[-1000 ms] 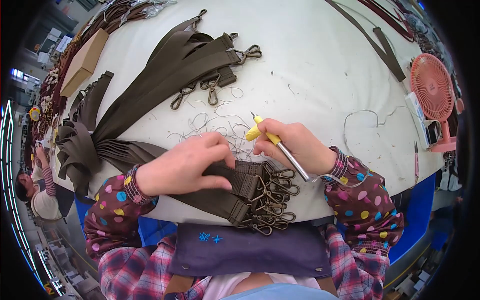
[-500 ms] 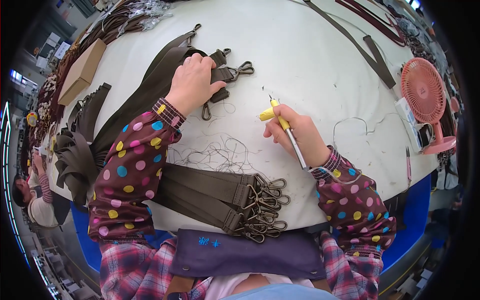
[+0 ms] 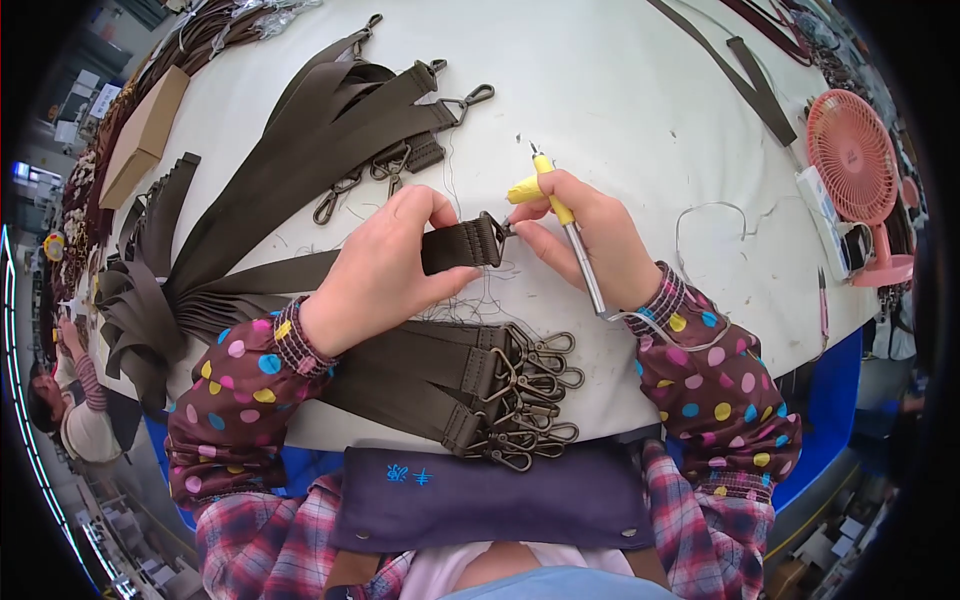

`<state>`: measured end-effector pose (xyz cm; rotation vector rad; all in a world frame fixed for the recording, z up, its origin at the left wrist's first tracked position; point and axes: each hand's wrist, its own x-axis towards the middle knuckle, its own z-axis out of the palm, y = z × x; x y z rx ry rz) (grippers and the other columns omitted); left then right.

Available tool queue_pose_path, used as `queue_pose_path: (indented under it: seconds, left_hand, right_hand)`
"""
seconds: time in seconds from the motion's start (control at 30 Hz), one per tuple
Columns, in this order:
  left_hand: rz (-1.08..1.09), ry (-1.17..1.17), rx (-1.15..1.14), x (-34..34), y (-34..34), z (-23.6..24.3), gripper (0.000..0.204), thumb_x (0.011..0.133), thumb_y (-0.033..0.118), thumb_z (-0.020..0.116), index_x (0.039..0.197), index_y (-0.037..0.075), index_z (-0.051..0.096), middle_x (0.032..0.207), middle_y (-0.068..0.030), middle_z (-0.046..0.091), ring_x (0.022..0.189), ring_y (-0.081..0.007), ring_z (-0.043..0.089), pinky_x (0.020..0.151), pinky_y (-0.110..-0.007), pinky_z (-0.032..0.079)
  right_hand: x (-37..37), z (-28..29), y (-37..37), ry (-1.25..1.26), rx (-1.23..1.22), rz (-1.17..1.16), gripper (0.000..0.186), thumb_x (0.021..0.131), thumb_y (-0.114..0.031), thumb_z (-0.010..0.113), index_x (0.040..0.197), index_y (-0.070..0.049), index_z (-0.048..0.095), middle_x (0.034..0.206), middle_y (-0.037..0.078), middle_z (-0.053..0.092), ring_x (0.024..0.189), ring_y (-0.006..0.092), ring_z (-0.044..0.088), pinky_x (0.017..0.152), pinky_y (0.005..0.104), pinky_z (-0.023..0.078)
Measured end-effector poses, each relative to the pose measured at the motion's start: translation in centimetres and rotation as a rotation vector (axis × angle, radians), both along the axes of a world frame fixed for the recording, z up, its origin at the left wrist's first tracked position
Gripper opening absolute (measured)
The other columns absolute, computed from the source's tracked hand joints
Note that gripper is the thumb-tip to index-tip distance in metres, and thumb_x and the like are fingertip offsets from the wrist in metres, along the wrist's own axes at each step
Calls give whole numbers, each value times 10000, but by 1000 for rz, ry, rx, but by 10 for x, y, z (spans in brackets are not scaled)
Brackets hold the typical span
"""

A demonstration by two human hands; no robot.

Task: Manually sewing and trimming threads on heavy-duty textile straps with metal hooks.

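Note:
My left hand (image 3: 385, 265) grips the stitched end of a dark olive webbing strap (image 3: 458, 243) and holds it over the white table (image 3: 620, 100). My right hand (image 3: 585, 235) holds a thin metal tool with a yellow grip (image 3: 560, 205), its tip pointing away from me; its fingertips touch the strap's metal ring. Just in front of me lies a stack of the same straps with metal snap hooks (image 3: 525, 395). More straps with hooks (image 3: 340, 120) fan out at the far left.
Loose thread (image 3: 700, 215) lies on the table right of my hands. A pink desk fan (image 3: 850, 160) stands at the right edge. A cardboard box (image 3: 145, 135) sits at the far left. Another person (image 3: 70, 400) works at the left edge.
My left hand was reaching to the far straps half a second ago; it has come back toward me with one strap end. My right hand has closed in on that end.

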<state>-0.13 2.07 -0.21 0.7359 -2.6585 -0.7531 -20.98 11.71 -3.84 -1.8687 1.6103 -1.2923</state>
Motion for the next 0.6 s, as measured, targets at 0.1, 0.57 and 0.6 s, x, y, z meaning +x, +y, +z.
queue_pose_path:
  seconds: [0.1, 0.57, 0.6]
  left_hand:
    - [22, -71, 140, -1, -6, -4, 429, 703, 186, 789, 967, 46, 481, 875, -100, 530, 776, -259, 574, 677, -339, 477]
    - [-71, -101, 56, -19, 7, -9, 297, 783, 159, 716, 1010, 102, 534, 1014, -73, 513, 804, -253, 595, 697, -364, 504]
    - [-103, -97, 48, -20, 7, -9, 255, 792, 142, 704, 991, 108, 548, 997, -67, 519, 800, -247, 595, 691, -361, 503]
  right_hand:
    - [3, 3, 0, 42, 26, 94, 309, 831, -83, 679, 1100, -36, 535, 978, 96, 663, 976, 229, 616, 876, 319, 457]
    - [-17, -2, -2, 260, -66, -103, 284, 855, -85, 646, 1086, 3, 506, 823, 66, 655, 798, 233, 623, 818, 331, 459]
    - [-17, -1, -2, 151, -42, -108, 251, 883, -82, 620, 1088, 6, 506, 828, 72, 662, 774, 214, 630, 773, 309, 481]
